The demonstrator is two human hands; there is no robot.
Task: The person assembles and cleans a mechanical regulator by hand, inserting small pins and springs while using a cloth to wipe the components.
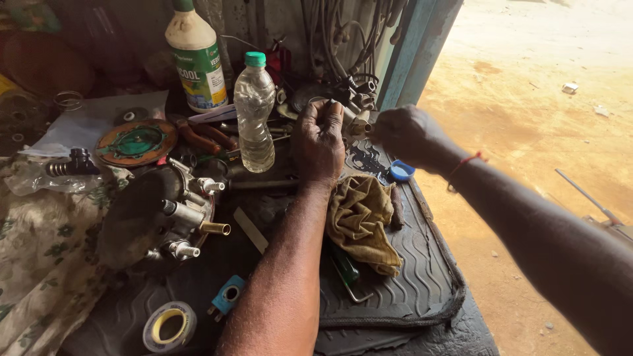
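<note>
Grease-dark fingers of the left hand curl shut, pinching a small metal part at their tips above the black rubber mat; the right hand is clenched just beside it, its contents hidden; behind stand a clear plastic bottle with green cap and a white bottle with a green-and-white label; a blue cap lies nearby.

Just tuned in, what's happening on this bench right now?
A person works over a cluttered bench covered by a black rubber mat. The left hand is raised, fingers pinched on something too small to make out, and the right hand is closed beside it. A clear plastic bottle stands just to their left, a dirty yellow rag lies below, and a round metal part with brass fittings sits nearer the tape roll.
</note>
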